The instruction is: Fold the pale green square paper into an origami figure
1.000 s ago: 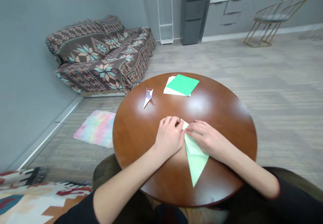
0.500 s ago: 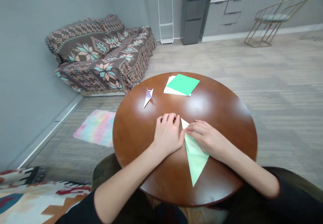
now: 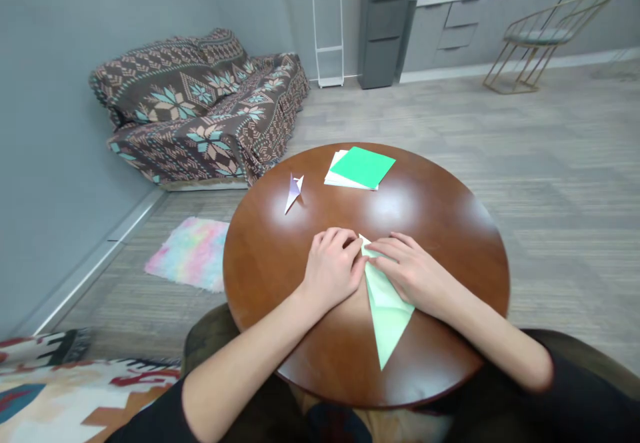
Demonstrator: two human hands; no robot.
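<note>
A pale green sheet of origami paper [image 3: 389,323], folded into a long kite shape, lies on the round brown table [image 3: 280,276]. One tip points towards me, and the narrow white tip lies between my hands. My left hand [image 3: 334,263] is closed at the paper's left edge, thumb and forefinger pinching near the upper end. From the right, my right hand [image 3: 404,266] presses its fingers together on the upper part, thumb close to the left thumb. The fingers cover some of the folds there.
Towards the back of the table lies a stack of paper with a bright green sheet [image 3: 364,166] on top. A small purple and white folded paper figure [image 3: 294,193] stands at the back left. Beyond are a draped sofa [image 3: 200,110], a pastel rug [image 3: 193,253] and a gold-framed chair [image 3: 540,36].
My left fingers have shifted slightly right, onto the paper's upper edge. My right fingers have spread a little further over the upper tip, and less of its white shows now.
</note>
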